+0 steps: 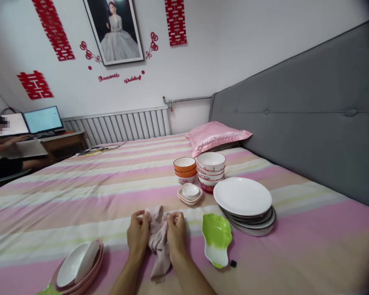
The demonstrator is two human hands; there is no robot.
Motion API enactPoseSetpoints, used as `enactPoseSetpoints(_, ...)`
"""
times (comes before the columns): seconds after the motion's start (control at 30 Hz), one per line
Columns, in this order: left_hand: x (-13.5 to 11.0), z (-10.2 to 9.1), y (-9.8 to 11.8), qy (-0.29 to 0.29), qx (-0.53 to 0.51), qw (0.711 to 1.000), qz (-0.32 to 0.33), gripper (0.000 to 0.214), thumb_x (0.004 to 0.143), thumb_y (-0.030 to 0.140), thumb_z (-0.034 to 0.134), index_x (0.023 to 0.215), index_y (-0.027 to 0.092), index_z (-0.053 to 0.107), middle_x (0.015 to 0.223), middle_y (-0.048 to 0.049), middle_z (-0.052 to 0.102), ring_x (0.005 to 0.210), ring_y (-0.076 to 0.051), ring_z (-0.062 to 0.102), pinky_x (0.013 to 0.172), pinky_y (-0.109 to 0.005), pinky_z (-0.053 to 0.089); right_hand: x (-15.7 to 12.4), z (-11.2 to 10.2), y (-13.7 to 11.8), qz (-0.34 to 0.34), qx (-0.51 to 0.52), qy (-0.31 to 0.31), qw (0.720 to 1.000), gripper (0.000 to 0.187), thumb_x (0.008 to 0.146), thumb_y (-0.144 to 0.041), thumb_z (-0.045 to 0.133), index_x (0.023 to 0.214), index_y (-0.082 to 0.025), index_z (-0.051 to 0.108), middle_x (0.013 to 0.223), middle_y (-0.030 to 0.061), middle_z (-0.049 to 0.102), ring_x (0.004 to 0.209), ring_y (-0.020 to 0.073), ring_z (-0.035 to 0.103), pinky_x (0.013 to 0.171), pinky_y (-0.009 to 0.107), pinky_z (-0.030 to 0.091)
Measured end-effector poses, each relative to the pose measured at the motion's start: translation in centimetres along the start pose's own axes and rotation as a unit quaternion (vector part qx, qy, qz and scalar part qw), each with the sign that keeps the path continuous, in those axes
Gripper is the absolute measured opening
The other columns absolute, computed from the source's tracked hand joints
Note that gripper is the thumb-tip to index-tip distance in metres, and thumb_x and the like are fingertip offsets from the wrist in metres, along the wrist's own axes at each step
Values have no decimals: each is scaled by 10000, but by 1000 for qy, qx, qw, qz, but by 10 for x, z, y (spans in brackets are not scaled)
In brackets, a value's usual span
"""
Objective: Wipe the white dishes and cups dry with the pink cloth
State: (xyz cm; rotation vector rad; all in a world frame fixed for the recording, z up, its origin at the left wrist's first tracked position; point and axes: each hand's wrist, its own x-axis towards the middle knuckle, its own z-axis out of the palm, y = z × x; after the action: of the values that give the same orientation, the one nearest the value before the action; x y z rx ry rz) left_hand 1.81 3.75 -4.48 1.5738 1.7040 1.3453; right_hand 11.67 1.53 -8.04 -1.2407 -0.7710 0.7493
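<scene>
A crumpled, pale pink cloth is bunched up over the striped bed sheet, its lower end hanging toward me. My left hand pinches its left side between thumb and fingers. On the other side, my right hand is closed on the cloth too. Right of my right hand lies a green and white cabbage-shaped dish, apart from it. Just beyond my hands sits a small stack of white saucers on diamond-shaped dishes.
Stacked plates stand at the right, with orange bowls and white bowls behind. Nested dishes lie at the near left. Farther off are a pink pillow, a grey headboard, cables and a seated person.
</scene>
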Motion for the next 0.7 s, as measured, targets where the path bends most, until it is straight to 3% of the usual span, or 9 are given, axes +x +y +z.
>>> enactPoseSetpoints(0.1,-5,-2,-2,-38,-65,997,7,384,738,518,532,940,191,547,621,-3,618,605,-198,604,553,-272,429,0,2,-2,29,10,30,999,80,787,-301,434,728,-249,442,696,19,631,657,185,605,638,278,463)
enactPoseSetpoints(0.37,-11,-15,11,-63,-135,989,23,383,723,503,581,944,191,572,693,-9,605,570,-157,560,516,-246,423,-3,5,0,38,31,-5,999,109,727,-338,522,706,-238,484,623,-9,611,604,174,581,570,255,434)
enactPoseSetpoints(0.7,-19,-20,22,-148,-167,974,28,284,733,450,596,674,172,597,574,-3,583,558,-145,541,522,-222,402,-3,1,-19,85,117,8,989,236,683,-412,594,744,-216,478,600,-14,608,540,152,556,528,234,415)
